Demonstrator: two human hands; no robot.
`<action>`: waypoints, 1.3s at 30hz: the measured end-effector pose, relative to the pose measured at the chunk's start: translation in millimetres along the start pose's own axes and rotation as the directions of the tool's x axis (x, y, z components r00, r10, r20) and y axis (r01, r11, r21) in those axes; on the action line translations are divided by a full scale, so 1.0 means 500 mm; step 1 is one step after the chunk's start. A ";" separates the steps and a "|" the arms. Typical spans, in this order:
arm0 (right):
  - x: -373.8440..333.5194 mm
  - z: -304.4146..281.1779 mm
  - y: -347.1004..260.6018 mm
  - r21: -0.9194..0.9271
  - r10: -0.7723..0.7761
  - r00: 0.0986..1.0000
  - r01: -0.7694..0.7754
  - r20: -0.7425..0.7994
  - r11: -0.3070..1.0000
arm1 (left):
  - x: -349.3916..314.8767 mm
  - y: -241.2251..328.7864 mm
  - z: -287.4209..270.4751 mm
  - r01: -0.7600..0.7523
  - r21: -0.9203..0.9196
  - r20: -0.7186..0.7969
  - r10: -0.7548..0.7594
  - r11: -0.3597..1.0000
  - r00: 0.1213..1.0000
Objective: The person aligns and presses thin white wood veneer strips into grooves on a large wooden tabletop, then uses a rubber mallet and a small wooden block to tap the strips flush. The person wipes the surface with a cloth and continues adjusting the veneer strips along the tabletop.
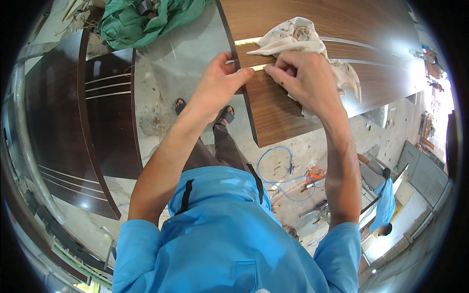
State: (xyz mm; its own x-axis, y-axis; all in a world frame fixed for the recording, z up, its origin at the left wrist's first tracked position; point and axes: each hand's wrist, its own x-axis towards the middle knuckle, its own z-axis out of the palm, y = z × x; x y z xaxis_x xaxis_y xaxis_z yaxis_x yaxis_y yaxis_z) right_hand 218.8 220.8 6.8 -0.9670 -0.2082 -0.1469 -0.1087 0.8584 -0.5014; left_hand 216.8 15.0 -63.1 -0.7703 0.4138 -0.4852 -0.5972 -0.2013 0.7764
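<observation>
A brown wood-grain panel [288, 115] lies in front of me, with thin shiny strips [349, 43] running along its surface. My left hand [222, 83] is closed at the panel's left edge. Its thumb rests on the end of one bright strip [259, 68], and its fingers curl past the edge, partly out of sight. Just right of that thumb, my right hand [305, 73] is closed, its thumb and forefinger pinched together beside the strip; what they hold is hidden. A stained white cloth [295, 33] lies crumpled behind and under the right hand.
Dark panels with pale strips [110, 112] stand at the left. A green sack [129, 24] lies at the far left on the concrete floor. Blue hose [259, 163] and an orange item [316, 173] lie on the floor below the panel. Another person in blue [385, 207] is at the right.
</observation>
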 end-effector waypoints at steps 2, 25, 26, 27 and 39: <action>0.026 -0.006 -0.009 0.018 -0.070 0.995 0.069 0.065 0.997 | 0.000 0.003 -0.002 0.011 0.011 -0.003 -0.011 1.000 1.000; 0.046 -0.028 0.018 0.231 0.116 0.953 -0.184 0.280 0.955 | 0.005 -0.002 0.012 -0.026 -0.005 -0.047 0.026 1.000 0.999; 0.046 -0.033 0.021 0.205 0.151 0.942 -0.218 0.300 0.954 | 0.004 -0.003 0.014 -0.031 -0.021 -0.041 0.030 0.999 0.999; 0.048 -0.037 0.022 0.204 0.115 0.945 -0.183 0.306 0.962 | 0.003 -0.005 0.018 -0.023 -0.037 -0.053 0.021 0.999 0.998; 0.046 -0.029 0.031 0.253 0.167 0.925 -0.261 0.341 0.932 | 0.012 -0.028 0.038 -0.054 -0.052 -0.153 0.045 0.997 0.987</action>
State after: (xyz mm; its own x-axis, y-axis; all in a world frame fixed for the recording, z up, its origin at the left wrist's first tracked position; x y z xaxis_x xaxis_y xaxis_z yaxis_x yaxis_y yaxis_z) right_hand 191.3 235.9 7.9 -0.8342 -0.2095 -0.5101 0.2095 0.7353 -0.6446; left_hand 224.6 37.0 -69.4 -0.8216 0.2636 -0.5055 -0.5659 -0.2688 0.7795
